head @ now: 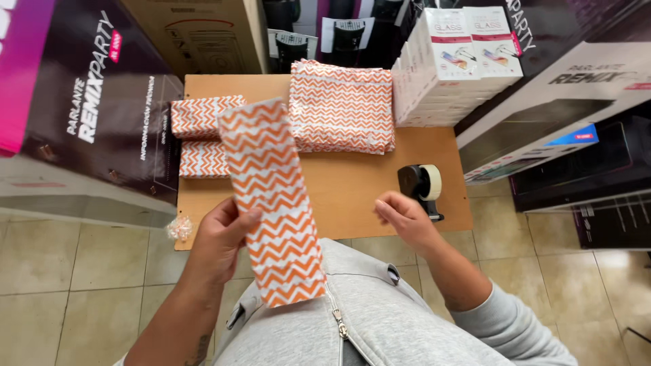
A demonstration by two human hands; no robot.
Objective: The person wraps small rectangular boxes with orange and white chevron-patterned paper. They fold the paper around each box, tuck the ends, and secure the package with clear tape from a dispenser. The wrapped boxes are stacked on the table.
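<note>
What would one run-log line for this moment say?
left hand: holds orange zigzag paper bag | right hand: empty, beside tape dispenser | table: bag stack, white boxes

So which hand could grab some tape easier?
Probably the right hand. It is empty and sits just beside the black tape dispenser on the wooden table. The left hand is busy holding the orange zigzag paper bag, on the far side from the dispenser.

Likely electronics shop: stacked retail boxes (468, 47), speaker cartons (102, 115) crowding small packing table (352, 190)
</note>
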